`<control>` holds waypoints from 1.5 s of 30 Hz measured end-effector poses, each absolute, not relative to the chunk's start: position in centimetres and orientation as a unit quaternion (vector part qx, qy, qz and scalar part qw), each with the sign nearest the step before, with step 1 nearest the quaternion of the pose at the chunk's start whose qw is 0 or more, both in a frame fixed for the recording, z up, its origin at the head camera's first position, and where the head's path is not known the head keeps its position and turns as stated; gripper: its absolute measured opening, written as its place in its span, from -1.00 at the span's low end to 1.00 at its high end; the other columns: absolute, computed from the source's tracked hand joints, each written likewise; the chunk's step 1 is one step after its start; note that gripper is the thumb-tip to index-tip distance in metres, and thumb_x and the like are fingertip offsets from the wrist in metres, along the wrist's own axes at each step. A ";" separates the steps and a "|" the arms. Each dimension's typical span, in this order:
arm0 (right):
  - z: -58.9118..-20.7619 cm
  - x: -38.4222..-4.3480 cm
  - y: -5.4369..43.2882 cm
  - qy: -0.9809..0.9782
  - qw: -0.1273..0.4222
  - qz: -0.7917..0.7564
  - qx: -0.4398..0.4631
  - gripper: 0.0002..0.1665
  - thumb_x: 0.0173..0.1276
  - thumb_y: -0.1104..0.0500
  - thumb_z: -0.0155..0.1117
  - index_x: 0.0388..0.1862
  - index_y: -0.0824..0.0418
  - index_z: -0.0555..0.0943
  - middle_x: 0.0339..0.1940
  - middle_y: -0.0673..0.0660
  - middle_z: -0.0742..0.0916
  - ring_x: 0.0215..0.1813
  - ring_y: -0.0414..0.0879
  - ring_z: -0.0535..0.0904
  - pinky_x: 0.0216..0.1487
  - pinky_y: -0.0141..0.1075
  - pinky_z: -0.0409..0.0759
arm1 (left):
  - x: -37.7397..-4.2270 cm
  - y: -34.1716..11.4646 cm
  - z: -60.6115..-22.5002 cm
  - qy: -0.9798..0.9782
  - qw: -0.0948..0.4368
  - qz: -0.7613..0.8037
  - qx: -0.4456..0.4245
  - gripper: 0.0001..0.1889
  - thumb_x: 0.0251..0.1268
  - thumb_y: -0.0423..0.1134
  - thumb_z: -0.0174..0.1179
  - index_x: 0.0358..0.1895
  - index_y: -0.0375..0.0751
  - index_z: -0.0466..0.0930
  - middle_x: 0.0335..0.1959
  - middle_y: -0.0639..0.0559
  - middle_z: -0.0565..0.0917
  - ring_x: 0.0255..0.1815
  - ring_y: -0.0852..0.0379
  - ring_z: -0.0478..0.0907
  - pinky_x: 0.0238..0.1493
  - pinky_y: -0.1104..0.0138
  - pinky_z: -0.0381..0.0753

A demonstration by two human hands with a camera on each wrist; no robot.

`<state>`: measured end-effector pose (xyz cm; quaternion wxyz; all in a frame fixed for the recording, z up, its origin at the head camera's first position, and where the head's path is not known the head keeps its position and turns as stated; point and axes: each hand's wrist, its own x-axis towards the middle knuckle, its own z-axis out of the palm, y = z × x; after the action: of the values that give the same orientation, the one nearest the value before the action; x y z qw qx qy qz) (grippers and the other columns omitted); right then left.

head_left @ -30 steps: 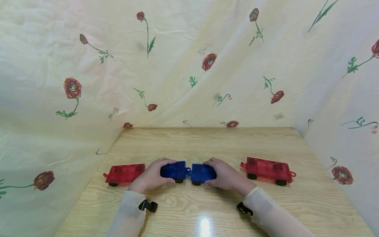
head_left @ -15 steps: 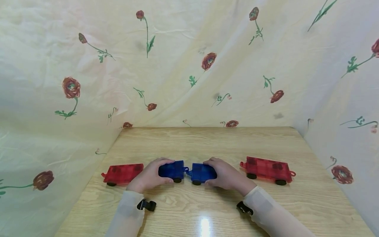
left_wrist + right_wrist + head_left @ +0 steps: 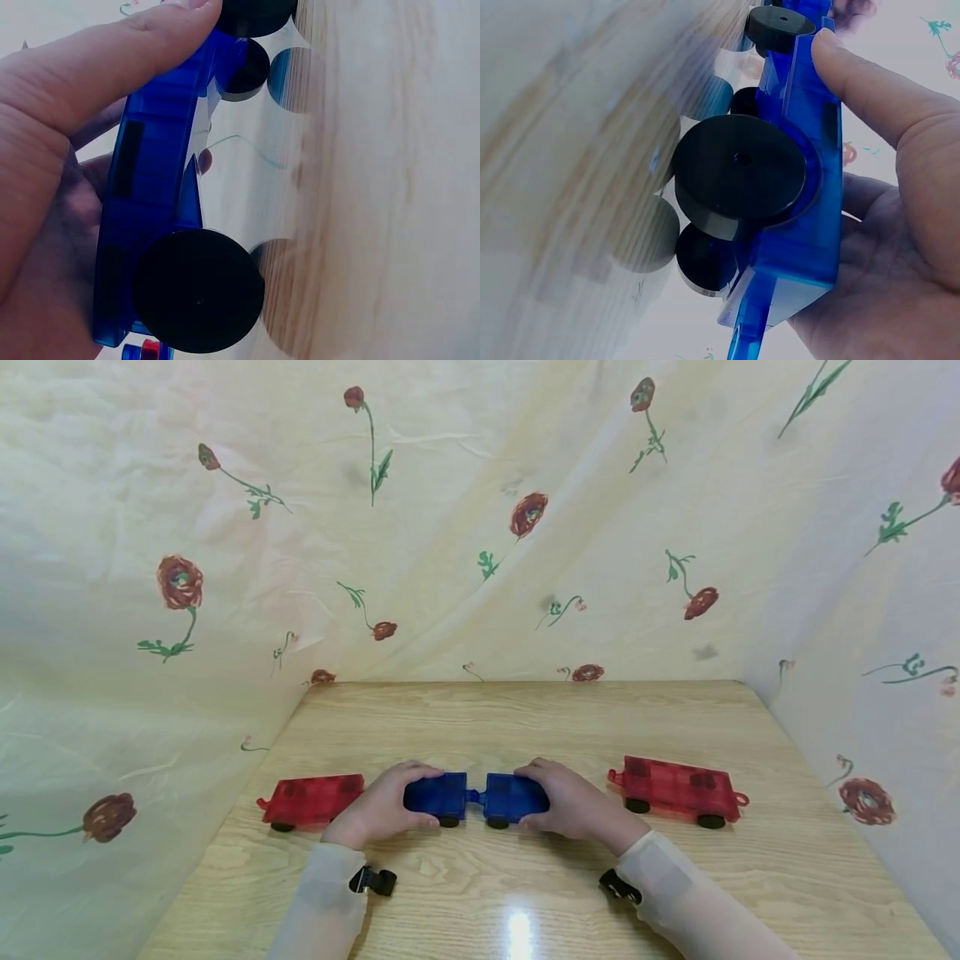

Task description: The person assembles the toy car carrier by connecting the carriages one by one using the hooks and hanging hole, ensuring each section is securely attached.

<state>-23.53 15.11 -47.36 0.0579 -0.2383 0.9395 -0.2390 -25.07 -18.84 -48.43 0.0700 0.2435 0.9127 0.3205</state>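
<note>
My left hand [image 3: 382, 803] grips a blue toy train car [image 3: 446, 795] from its left end, thumb along the near side and fingers over the far side. A second blue toy train car [image 3: 512, 798] is held the same way from its right end by my right hand [image 3: 570, 802]. Between the two cars their small blue couplings [image 3: 475, 796] overlap in one line. Both cars stand upright, with black wheels [image 3: 199, 291] low over the wooden table in the left wrist view. In the right wrist view a blue coupling [image 3: 751, 319] sticks out from the right car's end.
One red toy train car [image 3: 315, 797] stands on the wooden table [image 3: 525, 718] left of my left hand, partly behind it. Another red toy train car [image 3: 678, 789] stands beyond my right forearm. A flowered cloth [image 3: 450, 527] surrounds the table's back and sides.
My left hand shifted slightly left, then back right, and its car's front end dropped a little. The couplings, earlier offset, now overlap in line. My right hand has hardly moved.
</note>
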 end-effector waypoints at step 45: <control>-46.4 -20.9 23.3 0.941 -0.042 -0.262 -0.208 -0.12 0.24 -0.06 0.65 0.49 0.13 0.53 0.46 0.16 0.57 0.45 0.24 0.48 0.33 0.21 0.52 | -25.4 -20.3 -48.6 0.917 0.063 0.317 0.232 -0.20 0.06 0.04 0.65 0.43 0.15 0.52 0.41 0.15 0.51 0.49 -0.04 0.38 0.45 -0.10 0.40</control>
<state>-20.92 23.33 -46.40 -0.0420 -0.2078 0.9414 -0.2622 -25.39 -20.28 -48.64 0.0635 0.2317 0.9175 0.3170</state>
